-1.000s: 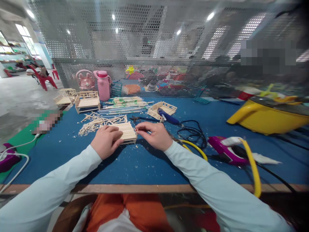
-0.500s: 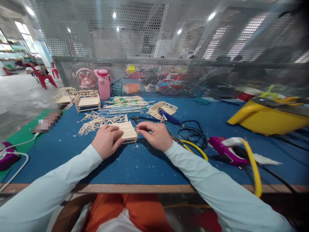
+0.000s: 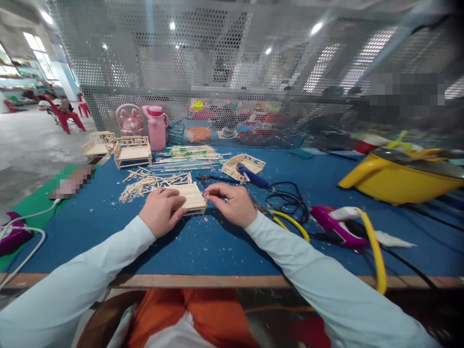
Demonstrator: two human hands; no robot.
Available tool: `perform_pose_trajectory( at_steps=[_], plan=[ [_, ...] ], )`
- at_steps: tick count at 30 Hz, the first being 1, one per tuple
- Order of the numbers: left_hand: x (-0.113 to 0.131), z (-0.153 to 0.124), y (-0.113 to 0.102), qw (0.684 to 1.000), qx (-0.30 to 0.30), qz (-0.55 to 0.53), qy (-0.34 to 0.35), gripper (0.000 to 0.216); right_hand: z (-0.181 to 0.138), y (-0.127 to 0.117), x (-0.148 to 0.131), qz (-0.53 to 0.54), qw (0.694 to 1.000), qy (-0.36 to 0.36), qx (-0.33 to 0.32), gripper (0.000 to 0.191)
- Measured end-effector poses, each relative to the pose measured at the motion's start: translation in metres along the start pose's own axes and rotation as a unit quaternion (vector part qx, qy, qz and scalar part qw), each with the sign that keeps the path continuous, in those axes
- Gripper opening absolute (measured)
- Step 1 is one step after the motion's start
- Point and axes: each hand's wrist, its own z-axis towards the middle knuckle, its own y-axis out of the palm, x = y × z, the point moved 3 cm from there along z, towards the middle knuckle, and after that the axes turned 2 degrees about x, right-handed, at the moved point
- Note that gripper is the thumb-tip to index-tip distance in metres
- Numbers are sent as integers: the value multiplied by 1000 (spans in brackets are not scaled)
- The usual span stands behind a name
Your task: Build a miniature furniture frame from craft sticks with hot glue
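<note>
My left hand (image 3: pixel 161 212) lies loosely spread across a slatted wooden platform (image 3: pixel 193 195) on the table (image 3: pixel 203 249); my right hand (image 3: pixel 235 203) presses thumb and forefinger together beside its right edge, what they pinch too small to tell. Chip-flecked blue stretches from the platform to the table's front edge (image 3: pixel 203 281). Splintery sticks (image 3: pixel 177 180) lie behind; a rounded pink bottle (image 3: pixel 157 130) stands farther back.

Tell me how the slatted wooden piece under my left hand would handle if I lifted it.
The slatted wooden piece is probably light, being built of thin sticks. Its top, with sticks set side by side, looks fairly stiff. Its broad, flat shape should make it unlikely to roll.
</note>
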Motion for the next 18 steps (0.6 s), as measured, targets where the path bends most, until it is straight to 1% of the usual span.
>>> perform_pose_trajectory(
  at_steps=[5, 7, 8, 11, 12, 13, 16, 18],
  plan=[
    [2, 0, -1, 1000, -1, -2, 3, 31, -2, 0, -1, -2, 1000, -7, -1, 9],
    [2, 1, -2, 1000, 2, -2, 4, 30, -4, -1, -2, 4, 1000, -12, 0, 13],
    [2, 1, -2, 1000, 3, -3, 3, 30, -5, -2, -1, 12, 1000, -11, -1, 18],
    [2, 1, -2, 1000, 4, -2, 8, 29, -7, -6, 2, 46, 999, 13, 7, 45],
    [2, 1, -2, 1000, 2, -1, 10, 29, -7, -8, 4, 53, 998, 23, 18, 51],
    [2, 1, -3, 1000, 1, -1, 12, 28, -7, -10, 6, 58, 997, 32, 32, 53],
    [2, 1, -3, 1000, -1, 0, 12, 28, -5, -14, 10, 53, 995, 51, 64, 43],
    [3, 1, -3, 1000, 1, -3, 12, 28, -3, -15, 12, 37, 996, 58, 62, 34]
  ],
)
